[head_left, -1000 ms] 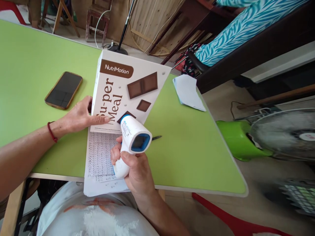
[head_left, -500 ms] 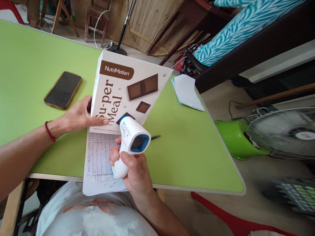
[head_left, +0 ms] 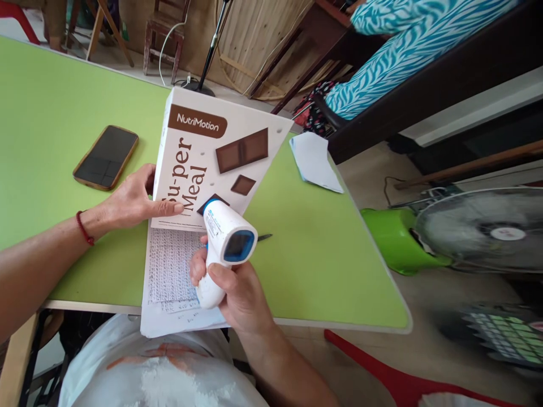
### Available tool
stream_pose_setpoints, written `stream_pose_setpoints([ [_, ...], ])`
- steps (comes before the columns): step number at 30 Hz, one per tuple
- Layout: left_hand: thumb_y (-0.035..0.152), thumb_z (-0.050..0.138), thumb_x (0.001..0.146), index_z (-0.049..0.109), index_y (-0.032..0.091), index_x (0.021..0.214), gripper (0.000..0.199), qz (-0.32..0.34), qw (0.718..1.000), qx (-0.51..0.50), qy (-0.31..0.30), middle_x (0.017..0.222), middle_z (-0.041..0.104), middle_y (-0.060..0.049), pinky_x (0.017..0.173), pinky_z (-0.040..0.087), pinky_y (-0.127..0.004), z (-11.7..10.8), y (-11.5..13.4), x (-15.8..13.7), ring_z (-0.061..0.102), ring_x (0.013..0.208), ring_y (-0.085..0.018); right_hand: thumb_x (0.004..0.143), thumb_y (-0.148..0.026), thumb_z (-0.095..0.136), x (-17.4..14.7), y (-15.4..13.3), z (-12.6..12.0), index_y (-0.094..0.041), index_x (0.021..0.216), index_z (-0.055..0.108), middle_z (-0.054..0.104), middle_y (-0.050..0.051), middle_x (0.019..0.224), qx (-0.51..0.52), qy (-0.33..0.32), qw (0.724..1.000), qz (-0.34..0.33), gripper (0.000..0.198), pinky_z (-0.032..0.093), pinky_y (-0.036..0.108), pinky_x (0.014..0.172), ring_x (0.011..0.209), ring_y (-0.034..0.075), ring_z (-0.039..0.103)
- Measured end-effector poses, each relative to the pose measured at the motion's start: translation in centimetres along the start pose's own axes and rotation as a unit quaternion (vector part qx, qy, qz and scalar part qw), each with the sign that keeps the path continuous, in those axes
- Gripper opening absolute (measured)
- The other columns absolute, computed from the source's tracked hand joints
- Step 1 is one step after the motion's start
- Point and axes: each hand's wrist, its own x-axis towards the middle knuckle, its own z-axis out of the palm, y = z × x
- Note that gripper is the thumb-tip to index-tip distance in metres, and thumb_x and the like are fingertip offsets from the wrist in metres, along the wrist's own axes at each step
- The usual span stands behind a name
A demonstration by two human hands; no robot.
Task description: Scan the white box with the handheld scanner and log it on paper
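Observation:
My left hand grips the lower left edge of a white NutriMotion meal box, thumb across its front and fingers hidden behind. The box stands tilted, showing brown lettering and pictures of chocolate. In my right hand is a white and blue infrared thermometer, wrapped round by its handle. Its dark screen faces me, and its front end is close to the lower part of the box; whether they touch I cannot tell. Beneath lie sheets of handwritten paper, partly covered by box and hand. A dark pen shows beside the thermometer.
A phone lies left of the box on the green table. Folded white paper rests near the right edge. Beyond stand a fan, a green bin and a person's patterned trouser leg.
The whole view has shifted slightly, so most things appear a little further left. Both hands keep their holds, with the thermometer still close to the box.

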Motion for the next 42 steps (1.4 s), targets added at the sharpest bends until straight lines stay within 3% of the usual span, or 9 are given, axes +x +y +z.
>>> stream_pose_setpoints([
  [4, 0.06, 0.086, 0.065, 0.056, 0.018, 0.118, 0.074, 0.0, 0.999, 0.015, 0.043, 0.12, 0.067, -0.013, 0.088, 0.056, -0.052, -0.2, -0.1, -0.2, 0.066, 0.107, -0.037, 0.073, -0.051, 0.076, 1.1, -3.4, -4.5, -0.025, 0.092, 0.065, 0.064, 0.0, 0.07, -0.169, 0.013, 0.981, -0.092, 0.034, 0.043, 0.029, 0.046, 0.056, 0.014, 0.054],
  [8, 0.061, 0.088, 0.062, 0.051, 0.019, 0.123, 0.082, 0.046, 0.989, 0.088, 0.114, 0.124, 0.063, -0.013, 0.093, 0.054, -0.052, -0.6, -0.9, 0.0, 0.061, 0.115, -0.038, 0.07, -0.043, 0.082, 3.9, -5.2, -10.6, -0.027, 0.108, 0.066, 0.07, 0.006, 0.099, -0.383, 0.09, 0.888, -0.238, 0.045, 0.058, 0.045, 0.078, 0.089, 0.025, 0.068],
  [12, 0.066, 0.086, 0.063, 0.048, 0.02, 0.128, 0.087, 0.07, 0.981, 0.12, 0.134, 0.129, 0.058, -0.013, 0.098, 0.051, -0.051, -1.1, -2.0, 0.4, 0.057, 0.12, -0.039, 0.076, -0.045, 0.076, 6.7, -3.5, -14.2, -0.022, 0.121, 0.065, 0.069, 0.012, 0.114, -0.5, 0.065, 0.826, -0.254, 0.052, 0.054, 0.051, 0.096, 0.106, 0.029, 0.066],
  [24, 0.072, 0.082, 0.064, 0.04, 0.018, 0.142, 0.104, 0.048, 0.985, 0.136, 0.098, 0.14, 0.054, -0.004, 0.112, 0.037, -0.059, -1.8, -1.9, 1.2, 0.044, 0.133, -0.041, 0.08, -0.037, 0.072, 8.5, -1.8, -14.0, -0.022, 0.11, 0.068, 0.072, 0.011, 0.106, -0.592, 0.049, 0.764, -0.252, 0.033, 0.053, 0.049, 0.094, 0.102, 0.029, 0.066],
  [29, 0.072, 0.081, 0.064, 0.034, 0.024, 0.147, 0.106, 0.047, 0.969, 0.227, 0.088, 0.148, 0.046, -0.008, 0.115, 0.038, -0.061, -2.3, -2.8, 1.2, 0.041, 0.138, -0.042, 0.084, -0.022, 0.063, 6.2, -3.3, -13.8, -0.023, 0.098, 0.071, 0.07, 0.009, 0.097, -0.631, 0.021, 0.703, -0.328, 0.017, 0.055, 0.043, 0.083, 0.095, 0.026, 0.067],
  [32, 0.073, 0.081, 0.062, 0.026, 0.021, 0.15, 0.116, 0.061, 0.962, 0.257, 0.067, 0.154, 0.036, -0.013, 0.116, 0.037, -0.062, -2.4, -3.5, 1.3, 0.039, 0.14, -0.042, 0.084, -0.012, 0.057, 4.5, -4.1, -14.1, -0.022, 0.091, 0.073, 0.07, 0.006, 0.082, -0.679, -0.077, 0.66, -0.312, 0.02, 0.052, 0.039, 0.074, 0.081, 0.023, 0.067],
  [36, 0.07, 0.081, 0.063, 0.031, 0.025, 0.148, 0.108, 0.072, 0.959, 0.266, 0.059, 0.156, 0.034, -0.01, 0.12, 0.034, -0.06, -2.5, -3.6, 1.4, 0.035, 0.143, -0.042, 0.08, -0.009, 0.057, 4.0, -4.5, -14.5, -0.02, 0.083, 0.073, 0.07, 0.005, 0.074, -0.739, -0.092, 0.603, -0.285, 0.02, 0.045, 0.034, 0.063, 0.07, 0.021, 0.065],
  [39, 0.067, 0.08, 0.065, 0.036, 0.024, 0.144, 0.101, 0.071, 0.959, 0.27, 0.058, 0.154, 0.038, -0.008, 0.12, 0.033, -0.06, -2.4, -3.3, 1.5, 0.035, 0.144, -0.041, 0.077, -0.008, 0.056, 4.1, -4.7, -14.2, -0.021, 0.07, 0.065, 0.061, -0.001, 0.058, -0.712, -0.067, 0.637, -0.29, 0.017, 0.038, 0.029, 0.053, 0.054, 0.015, 0.056],
  [42, 0.066, 0.08, 0.067, 0.036, 0.025, 0.144, 0.097, 0.076, 0.958, 0.272, 0.049, 0.153, 0.039, -0.006, 0.121, 0.032, -0.06, -2.4, -3.2, 1.5, 0.034, 0.145, -0.04, 0.073, -0.012, 0.062, 3.7, -4.6, -13.1, -0.023, 0.07, 0.058, 0.059, -0.004, 0.058, -0.572, 0.002, 0.754, -0.322, 0.012, 0.039, 0.027, 0.048, 0.049, 0.013, 0.053],
])
